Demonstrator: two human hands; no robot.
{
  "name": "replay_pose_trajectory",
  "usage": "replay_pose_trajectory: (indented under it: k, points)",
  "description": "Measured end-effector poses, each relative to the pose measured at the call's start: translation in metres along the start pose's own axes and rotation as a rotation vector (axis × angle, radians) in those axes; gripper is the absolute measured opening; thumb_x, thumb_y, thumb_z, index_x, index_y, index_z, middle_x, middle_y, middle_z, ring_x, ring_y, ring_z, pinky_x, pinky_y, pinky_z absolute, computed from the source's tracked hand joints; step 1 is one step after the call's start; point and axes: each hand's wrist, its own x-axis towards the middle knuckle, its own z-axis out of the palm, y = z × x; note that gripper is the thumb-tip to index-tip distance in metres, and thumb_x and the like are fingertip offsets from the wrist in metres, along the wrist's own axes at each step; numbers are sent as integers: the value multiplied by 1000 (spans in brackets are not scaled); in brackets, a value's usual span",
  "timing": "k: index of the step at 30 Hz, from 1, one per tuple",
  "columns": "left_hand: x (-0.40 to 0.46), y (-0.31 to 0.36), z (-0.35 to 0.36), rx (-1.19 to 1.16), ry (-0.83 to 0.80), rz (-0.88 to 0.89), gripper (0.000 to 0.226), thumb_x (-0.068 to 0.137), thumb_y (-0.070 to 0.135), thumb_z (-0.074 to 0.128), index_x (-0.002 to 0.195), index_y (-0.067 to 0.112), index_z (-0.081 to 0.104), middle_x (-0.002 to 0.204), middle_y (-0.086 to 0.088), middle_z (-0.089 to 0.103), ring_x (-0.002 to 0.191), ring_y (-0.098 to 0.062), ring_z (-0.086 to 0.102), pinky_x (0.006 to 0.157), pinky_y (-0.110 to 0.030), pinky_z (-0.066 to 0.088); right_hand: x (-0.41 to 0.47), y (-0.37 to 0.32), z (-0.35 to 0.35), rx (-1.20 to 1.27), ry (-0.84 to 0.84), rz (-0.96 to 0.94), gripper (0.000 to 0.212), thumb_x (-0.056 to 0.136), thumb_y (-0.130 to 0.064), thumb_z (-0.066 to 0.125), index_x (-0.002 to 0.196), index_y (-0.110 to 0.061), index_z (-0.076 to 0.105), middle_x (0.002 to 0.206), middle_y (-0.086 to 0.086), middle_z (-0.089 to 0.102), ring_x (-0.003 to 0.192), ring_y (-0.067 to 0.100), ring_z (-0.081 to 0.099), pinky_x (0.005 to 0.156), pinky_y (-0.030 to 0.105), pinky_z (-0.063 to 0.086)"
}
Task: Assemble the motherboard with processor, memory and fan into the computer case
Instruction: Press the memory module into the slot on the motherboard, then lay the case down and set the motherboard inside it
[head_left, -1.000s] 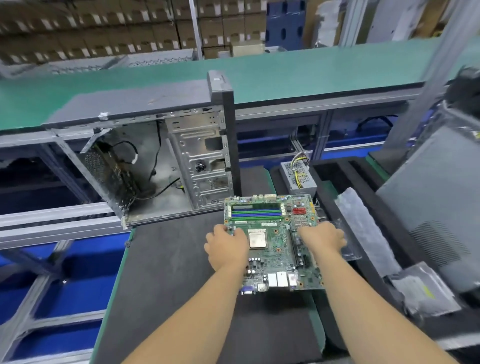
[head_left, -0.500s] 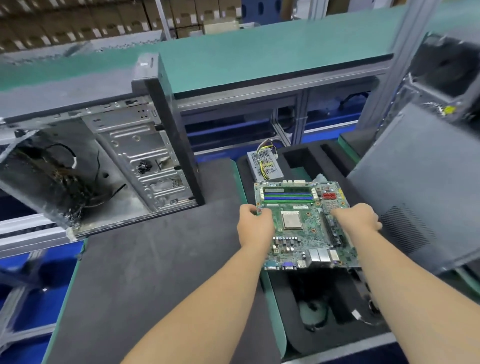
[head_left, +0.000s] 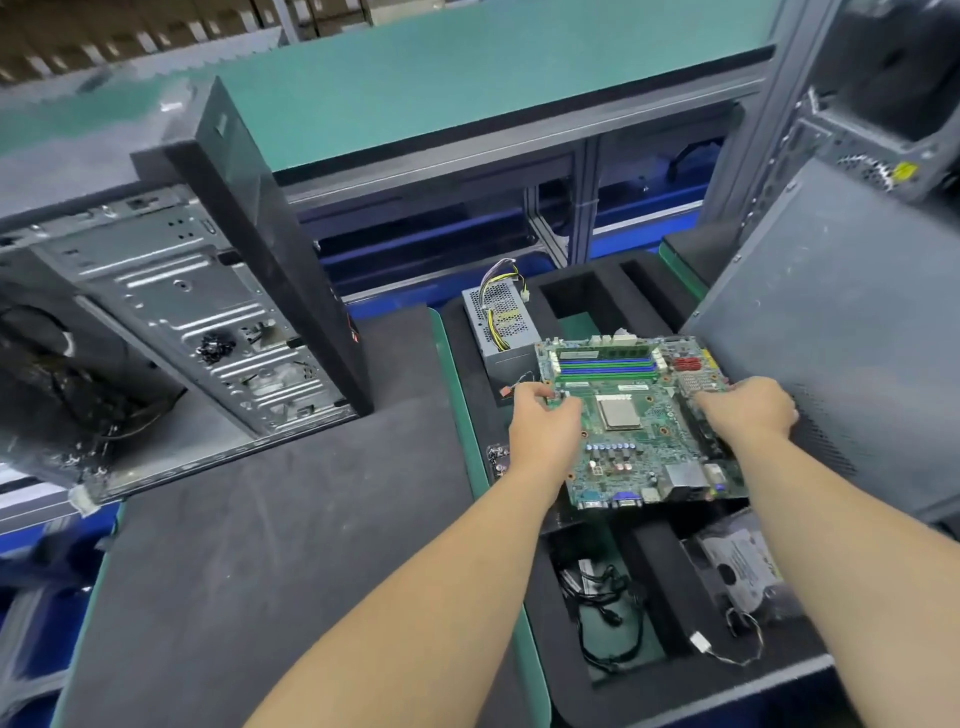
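Observation:
The green motherboard (head_left: 641, 441) carries a silver processor (head_left: 618, 414) at its middle and memory sticks in blue slots (head_left: 605, 362) along its far edge. My left hand (head_left: 543, 434) grips its left edge and my right hand (head_left: 748, 410) grips its right edge, holding it level above the black foam tray (head_left: 649, 551). The open computer case (head_left: 182, 332) lies on its side at the left on the dark mat (head_left: 270, 545), its bare metal interior facing me with loose cables at the far left. No fan is visible on the board.
A small silver power supply (head_left: 498, 317) with yellow wires sits in the foam tray behind the board. Black cables (head_left: 602, 608) and a bagged drive (head_left: 743, 566) lie in the tray's near pockets. A grey case panel (head_left: 841, 343) leans at the right. A green conveyor runs behind.
Both hands have carried the motherboard to the right, from over the dark mat in front of the case to above the foam tray. My view has swung right as well.

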Motion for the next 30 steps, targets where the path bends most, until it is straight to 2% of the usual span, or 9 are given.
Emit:
replay_pose_trajectory:
  k: [4,8,10,12,20,24,27,29,30]
  points:
    - [4,0,11,-89,-24,-40,24,90,21,56,112,22,48,77,6,49,61,-8,44,54,-23,36,10,7,0,-35,-16,-7,26,78,-30,75,74,-5,72,70,15,60,96,40,64,98,43,48]
    - [7,-6,14,-115,6,-46,19,91,20,54,108,22,48,76,7,49,62,-8,43,53,-23,35,15,9,4,-7,5,-26,22,77,-28,77,75,-6,73,68,12,63,95,40,64,99,44,47]
    - [6,-9,16,-102,3,-44,20,90,20,53,109,21,47,74,6,48,61,-11,42,55,-25,35,17,15,8,11,-1,-37,30,81,-28,78,98,-4,76,91,18,72,109,41,62,104,44,42]
    - [4,-13,18,-91,-12,-42,23,90,19,52,112,19,47,74,6,47,61,-10,42,56,-26,34,17,20,9,8,-24,-47,43,84,-27,79,120,-4,72,108,21,73,118,41,59,108,45,41]
    - [2,-19,16,-47,-24,-71,20,93,23,50,113,20,46,79,8,47,65,-6,42,55,-23,34,6,22,8,-41,-35,-57,46,95,-20,66,140,-15,59,135,24,57,129,44,47,106,47,43]
    - [-1,-16,10,-43,-77,-86,23,97,26,47,120,24,45,75,13,42,62,0,38,51,-19,31,-13,18,10,-70,48,-69,46,95,-19,59,141,-15,56,138,24,51,129,45,42,106,52,39]
    - [-5,-16,4,32,-91,-17,26,99,32,43,126,30,42,78,13,48,62,-4,45,53,-21,35,-31,-1,12,-7,136,-139,45,97,-24,55,140,-12,55,140,21,49,130,41,40,110,51,32]
    - [-8,-16,-3,67,-20,84,19,100,32,44,119,30,48,87,14,55,70,-4,52,58,-21,39,-48,-22,17,140,226,-247,34,100,-27,51,127,-12,64,129,17,57,123,36,45,101,45,36]
    - [-9,-16,-8,75,44,138,16,100,31,44,114,29,52,93,13,59,78,-7,56,63,-23,43,-60,-34,20,250,257,-310,30,102,-30,48,110,-10,69,114,16,63,111,33,50,88,39,38]
